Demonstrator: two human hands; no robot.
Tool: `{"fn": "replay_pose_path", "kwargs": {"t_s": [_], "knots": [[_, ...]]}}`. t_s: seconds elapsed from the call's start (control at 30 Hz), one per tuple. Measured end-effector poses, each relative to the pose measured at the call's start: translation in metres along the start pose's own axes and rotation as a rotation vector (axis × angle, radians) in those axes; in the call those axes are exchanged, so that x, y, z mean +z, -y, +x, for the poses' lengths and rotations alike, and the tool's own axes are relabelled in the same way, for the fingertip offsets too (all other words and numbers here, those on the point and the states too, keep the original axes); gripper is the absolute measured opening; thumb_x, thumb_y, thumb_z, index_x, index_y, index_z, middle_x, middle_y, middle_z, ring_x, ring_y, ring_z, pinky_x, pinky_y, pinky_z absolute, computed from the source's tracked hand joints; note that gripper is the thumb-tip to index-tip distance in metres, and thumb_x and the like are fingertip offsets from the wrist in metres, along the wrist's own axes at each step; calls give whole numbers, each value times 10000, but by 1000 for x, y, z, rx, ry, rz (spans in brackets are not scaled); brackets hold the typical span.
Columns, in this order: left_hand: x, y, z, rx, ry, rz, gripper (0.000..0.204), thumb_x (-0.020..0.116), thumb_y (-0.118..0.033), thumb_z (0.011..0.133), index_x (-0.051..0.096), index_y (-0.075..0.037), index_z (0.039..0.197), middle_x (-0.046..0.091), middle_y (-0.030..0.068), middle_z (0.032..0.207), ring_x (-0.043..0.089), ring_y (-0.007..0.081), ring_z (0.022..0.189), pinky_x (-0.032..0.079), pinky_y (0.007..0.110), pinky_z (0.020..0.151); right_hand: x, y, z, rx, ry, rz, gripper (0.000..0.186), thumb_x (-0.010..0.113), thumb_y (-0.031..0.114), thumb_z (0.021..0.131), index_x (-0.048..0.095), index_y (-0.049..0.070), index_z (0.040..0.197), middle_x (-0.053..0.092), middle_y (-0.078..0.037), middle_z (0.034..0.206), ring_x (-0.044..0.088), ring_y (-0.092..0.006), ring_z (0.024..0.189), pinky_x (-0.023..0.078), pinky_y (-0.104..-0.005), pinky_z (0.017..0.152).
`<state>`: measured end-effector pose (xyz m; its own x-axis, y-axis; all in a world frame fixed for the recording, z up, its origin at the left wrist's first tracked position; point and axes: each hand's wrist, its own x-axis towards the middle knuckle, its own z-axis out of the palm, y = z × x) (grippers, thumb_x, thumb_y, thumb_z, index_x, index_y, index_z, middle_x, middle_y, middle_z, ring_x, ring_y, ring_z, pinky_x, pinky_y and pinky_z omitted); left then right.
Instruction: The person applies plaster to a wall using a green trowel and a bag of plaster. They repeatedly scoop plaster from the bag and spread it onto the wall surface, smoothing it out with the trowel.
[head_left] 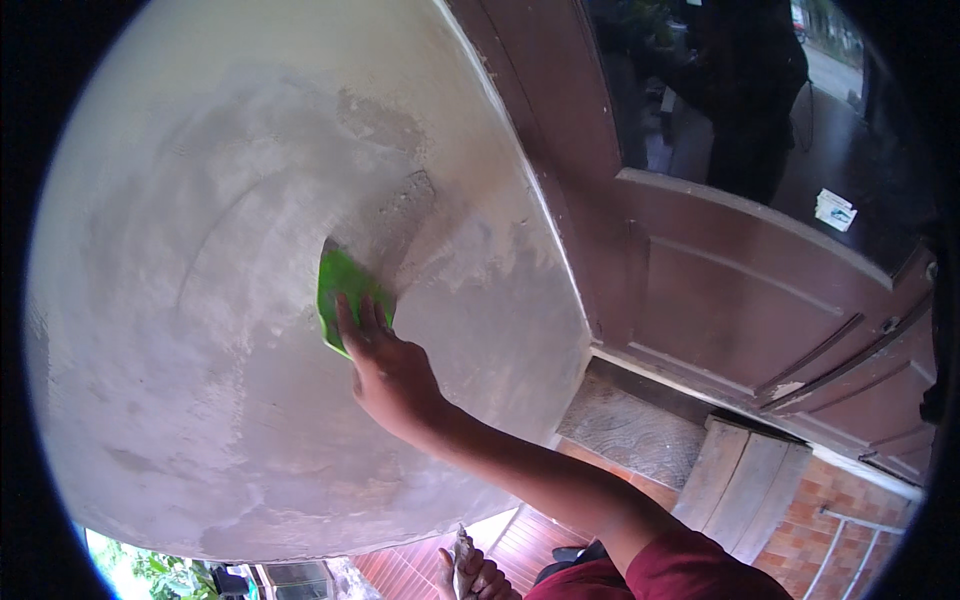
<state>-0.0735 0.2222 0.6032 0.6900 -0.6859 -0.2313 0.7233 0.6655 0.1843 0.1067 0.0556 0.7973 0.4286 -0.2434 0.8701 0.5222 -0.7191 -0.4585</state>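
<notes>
My right hand [385, 360] presses a bright green plastic spreader [350, 290] against a wall coated in grey plaster [200, 290]. Its fingers lie over the spreader's face, and the arm reaches up from a dark red sleeve. Around the spreader the coat shows darker damp patches, curved marks and a rough pitted spot [405, 200] just above it. Low in the picture, close to my body, my left hand [475, 580] is closed round a narrow greyish object [463, 550] with a pointed tip. The lower part of that object is hidden, so its kind cannot be told.
To the right stands a brown panelled door [700, 300] with a dark reflecting glass pane [730, 120]. A textured mat or slab [635, 420] and wooden planks [745, 485] lie below it. Reddish tiles [810, 510] and a pale metal rail [850, 535] are at lower right.
</notes>
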Motion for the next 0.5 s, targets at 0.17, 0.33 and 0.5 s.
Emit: {"fn": "replay_pose_path", "kwargs": {"t_s": [0.17, 0.33, 0.5], "knots": [[0, 6, -6, 30, -214, 27, 527, 281, -663, 931, 529, -212, 1043, 345, 28, 524, 276, 155, 366, 241, 325, 332, -65, -25, -6, 642, -63, 794, 299, 629, 162, 896, 533, -23, 1110, 624, -107, 974, 661, -190, 875, 579, -314, 747], [-4, 22, -36, 71, -262, -45, 536, 302, -633, 943, 474, -267, 1296, 350, 25, 527, 281, 149, 373, 268, 311, 338, -116, -29, -15, 838, -140, 1326, 292, 502, 7, 879, 480, -34, 1167, 564, -145, 1081, 626, -257, 973, 585, -452, 837], [-6, 13, -36, 82, -137, -77, 527, 291, -599, 962, 399, -303, 1384, 363, 33, 539, 311, 146, 376, 291, 311, 339, -107, -59, 6, 653, -238, 1059, 234, 496, -6, 867, 532, -41, 1096, 588, -119, 1011, 640, -225, 923, 595, -387, 761]]}}
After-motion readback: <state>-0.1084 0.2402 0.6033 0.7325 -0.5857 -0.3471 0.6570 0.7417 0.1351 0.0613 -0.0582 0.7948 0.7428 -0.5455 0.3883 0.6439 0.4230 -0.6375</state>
